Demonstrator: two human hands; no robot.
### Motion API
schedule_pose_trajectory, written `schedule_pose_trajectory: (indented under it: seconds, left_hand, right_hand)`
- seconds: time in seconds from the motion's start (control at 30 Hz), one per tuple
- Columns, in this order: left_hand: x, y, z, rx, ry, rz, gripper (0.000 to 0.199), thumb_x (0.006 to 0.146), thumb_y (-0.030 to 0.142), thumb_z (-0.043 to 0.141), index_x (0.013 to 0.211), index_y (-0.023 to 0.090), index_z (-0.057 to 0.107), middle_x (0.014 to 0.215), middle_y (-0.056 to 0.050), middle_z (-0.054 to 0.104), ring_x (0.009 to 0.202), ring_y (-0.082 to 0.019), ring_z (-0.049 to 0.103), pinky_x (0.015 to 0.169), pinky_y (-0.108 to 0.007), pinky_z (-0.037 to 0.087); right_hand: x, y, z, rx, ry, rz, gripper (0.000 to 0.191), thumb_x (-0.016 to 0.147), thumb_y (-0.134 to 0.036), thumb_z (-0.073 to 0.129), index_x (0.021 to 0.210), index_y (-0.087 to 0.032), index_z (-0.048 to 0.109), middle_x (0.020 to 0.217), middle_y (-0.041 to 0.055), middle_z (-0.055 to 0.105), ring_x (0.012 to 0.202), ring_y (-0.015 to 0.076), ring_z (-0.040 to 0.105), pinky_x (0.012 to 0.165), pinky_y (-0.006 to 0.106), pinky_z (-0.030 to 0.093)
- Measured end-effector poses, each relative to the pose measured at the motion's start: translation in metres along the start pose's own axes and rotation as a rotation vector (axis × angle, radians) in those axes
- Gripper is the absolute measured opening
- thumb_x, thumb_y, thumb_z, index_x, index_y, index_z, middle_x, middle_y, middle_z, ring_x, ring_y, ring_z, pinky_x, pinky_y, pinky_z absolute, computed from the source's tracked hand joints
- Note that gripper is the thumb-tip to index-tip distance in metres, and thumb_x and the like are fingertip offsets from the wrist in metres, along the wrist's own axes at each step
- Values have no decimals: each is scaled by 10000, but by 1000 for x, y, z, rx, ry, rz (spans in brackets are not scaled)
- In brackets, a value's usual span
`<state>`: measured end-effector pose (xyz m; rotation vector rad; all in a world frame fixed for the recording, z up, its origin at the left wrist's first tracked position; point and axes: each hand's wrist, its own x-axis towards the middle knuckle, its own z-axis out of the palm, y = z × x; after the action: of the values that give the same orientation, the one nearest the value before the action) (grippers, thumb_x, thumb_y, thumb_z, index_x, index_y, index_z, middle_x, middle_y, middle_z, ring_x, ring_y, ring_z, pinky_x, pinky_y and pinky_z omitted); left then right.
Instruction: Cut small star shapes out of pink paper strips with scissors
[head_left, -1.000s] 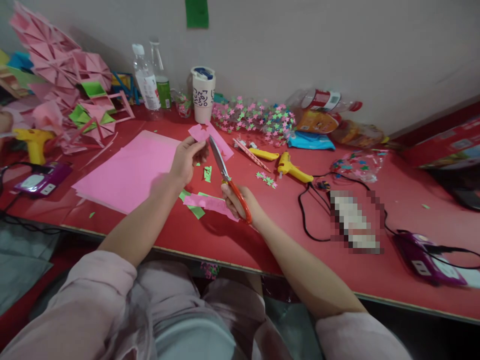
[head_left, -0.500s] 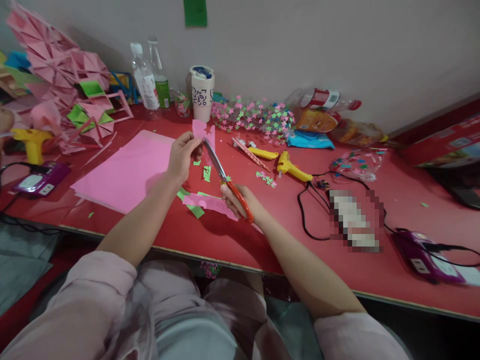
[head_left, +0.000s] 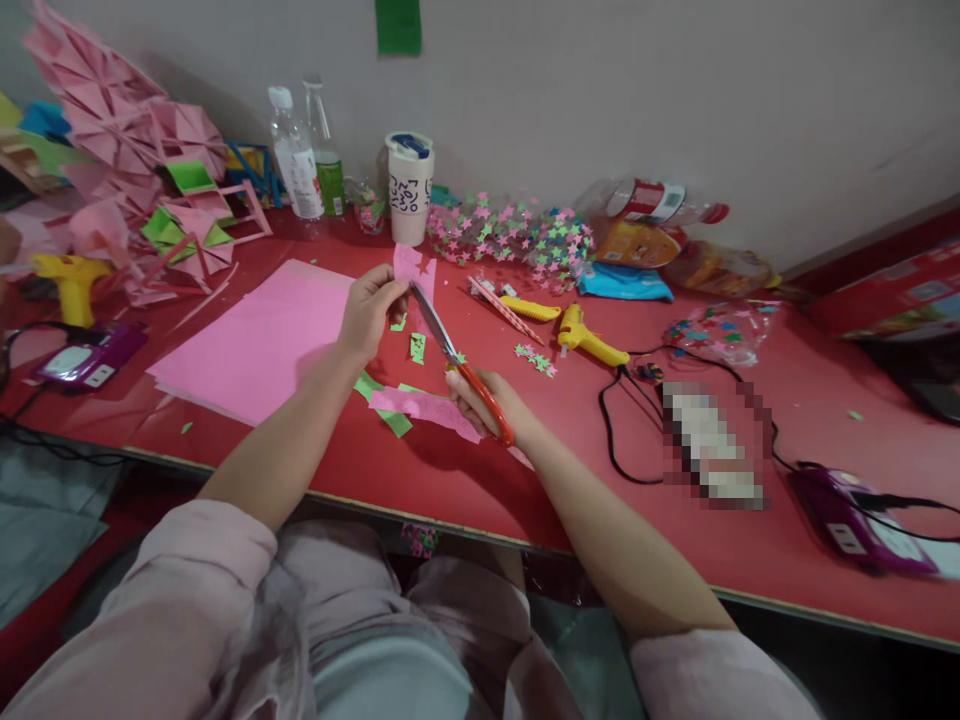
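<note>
My left hand (head_left: 369,312) pinches a small pink paper piece (head_left: 411,262) that has star-shaped cut-outs. Orange-handled scissors (head_left: 481,398) are in my right hand (head_left: 487,400), their blades reaching up and left to the paper at my left fingertips. The blades look nearly closed. Beneath the hands lie a pink strip (head_left: 420,408), a green strip (head_left: 391,418) and small green scraps (head_left: 417,348). A stack of pink sheets (head_left: 259,335) lies left of my left hand, partly behind my forearm.
Along the wall stand bottles (head_left: 298,170), a white cup (head_left: 409,195) and a star-filled clear container (head_left: 510,235). Yellow glue guns (head_left: 589,338) lie right and far left, with black cords. Pink folded paper shapes (head_left: 112,130) fill the back left.
The whole view has shifted slightly, so things appear a little further right. Both hands keep nearly the same pose with the paper and scissors.
</note>
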<state>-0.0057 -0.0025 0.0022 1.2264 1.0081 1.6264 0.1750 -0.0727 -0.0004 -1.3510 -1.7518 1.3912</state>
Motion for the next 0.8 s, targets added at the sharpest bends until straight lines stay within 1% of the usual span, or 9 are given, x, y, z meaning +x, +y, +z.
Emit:
schedule_pose_trajectory:
  seconds: [0.2,0.3,0.47,0.63,0.8]
  left_hand:
    - [1,0,-1,-19,-14,-10,166,725,191,540,568,180,485,455,61,470,381,-21,412,392,-153,317]
    - [1,0,-1,-29,-13,-8,163,719,183,537,563,179,491,448,58,469,378,-25,413,381,-154,309]
    - [2,0,-2,-12,-11,-15,178,720,180,547,550,176,491,451,53,472,379,-24,410,372,-153,295]
    - [2,0,-3,23,-47,-32,221,721,196,574,525,171,476,435,50,477,359,-19,395,366,-153,293]
    - [2,0,-4,34,-50,-52,213,717,197,575,522,170,495,424,48,478,352,-21,396,355,-151,289]
  right_hand:
    - [1,0,3,44,24,40,420,795,-579,531,662,-198,413,399,-90,336,289,47,299,316,195,234]
    - [1,0,2,29,35,32,419,806,-571,519,650,-198,411,389,-87,336,287,48,296,316,196,236]
    - [0,0,-1,19,2,-3,442,793,-600,521,651,-198,407,388,-92,334,290,47,296,313,189,246]
    - [3,3,-2,17,-5,10,461,791,-622,510,646,-196,409,393,-87,350,291,46,313,309,186,258]
    - [3,3,-2,32,10,37,460,784,-612,533,630,-200,401,388,-85,349,287,44,305,302,190,244]
